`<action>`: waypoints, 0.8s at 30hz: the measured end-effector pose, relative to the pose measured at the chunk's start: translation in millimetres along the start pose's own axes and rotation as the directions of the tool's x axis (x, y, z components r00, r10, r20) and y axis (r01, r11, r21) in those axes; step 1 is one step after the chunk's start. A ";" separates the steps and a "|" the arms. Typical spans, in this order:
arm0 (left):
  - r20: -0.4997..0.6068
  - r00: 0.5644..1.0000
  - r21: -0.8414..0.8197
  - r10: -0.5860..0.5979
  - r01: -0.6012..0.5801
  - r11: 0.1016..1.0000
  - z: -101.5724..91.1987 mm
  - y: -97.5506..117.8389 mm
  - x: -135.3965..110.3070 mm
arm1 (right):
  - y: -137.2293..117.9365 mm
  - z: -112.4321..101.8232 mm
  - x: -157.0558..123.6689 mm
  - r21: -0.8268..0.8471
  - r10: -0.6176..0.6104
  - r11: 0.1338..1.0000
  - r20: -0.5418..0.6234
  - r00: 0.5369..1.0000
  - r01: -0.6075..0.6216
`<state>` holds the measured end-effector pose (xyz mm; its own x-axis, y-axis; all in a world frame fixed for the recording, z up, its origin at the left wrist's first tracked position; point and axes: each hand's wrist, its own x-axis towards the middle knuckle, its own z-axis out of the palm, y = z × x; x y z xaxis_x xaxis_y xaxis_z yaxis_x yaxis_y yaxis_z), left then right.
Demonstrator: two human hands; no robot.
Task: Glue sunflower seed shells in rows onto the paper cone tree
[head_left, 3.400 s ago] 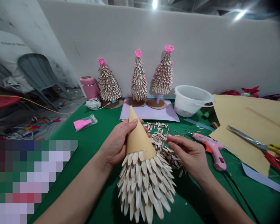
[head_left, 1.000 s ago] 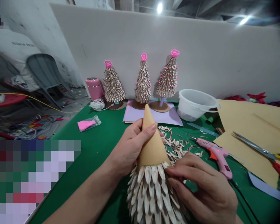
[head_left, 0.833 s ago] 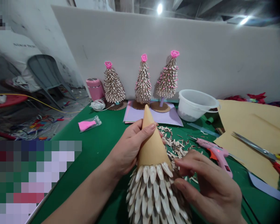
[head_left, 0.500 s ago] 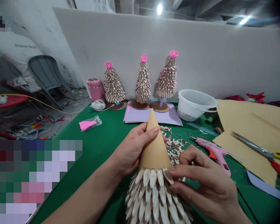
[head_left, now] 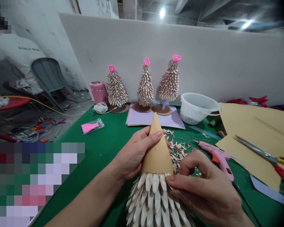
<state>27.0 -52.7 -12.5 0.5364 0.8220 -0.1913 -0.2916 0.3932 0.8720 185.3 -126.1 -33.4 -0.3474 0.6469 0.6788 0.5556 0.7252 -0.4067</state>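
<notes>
My left hand (head_left: 142, 146) is wrapped round the upper part of a tan paper cone (head_left: 157, 157), thumb across its front. Overlapping rows of pale sunflower seed shells (head_left: 153, 201) cover the cone's lower part, and its top is bare. At the right end of the uppermost row, my right hand (head_left: 203, 186) has its thumb and fingers closed on a seed shell against the cone; the fingertips mostly hide that shell. Loose seed shells (head_left: 178, 151) lie heaped on the green table behind the cone.
A pink glue gun (head_left: 216, 154) lies to the right, near scissors (head_left: 255, 146) on tan paper (head_left: 262, 126). Behind stand three finished shell trees (head_left: 145, 88), a white bucket (head_left: 198, 108) and a pink canister (head_left: 98, 92). A small bag (head_left: 91, 126) lies left.
My right fingers have moved slightly left and inward over the end shell, covering it more. My left hand keeps the same grip on the cone. The view has tilted up slightly.
</notes>
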 end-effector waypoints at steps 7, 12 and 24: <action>-0.001 1.000 0.011 -0.002 0.002 1.000 0.2 0.5 0.4 | 1.1 -0.3 -3.5 -0.012 -0.001 1.000 0.013 1.000 0.001; -0.004 1.000 0.023 0.008 -0.008 1.000 -0.1 0.5 -0.5 | 0.7 0.0 -3.3 -0.007 -0.008 1.000 0.022 1.000 0.008; 0.005 1.000 0.008 0.013 -0.013 1.000 -0.2 -0.4 -0.2 | 2.2 1.5 -2.4 -0.007 -0.001 1.000 0.036 0.999 0.001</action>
<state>26.9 -52.9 -12.9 0.5362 0.8251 -0.1778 -0.2919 0.3790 0.8782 186.3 -125.6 -36.9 -0.3753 0.6542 0.6566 0.5604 0.7245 -0.4014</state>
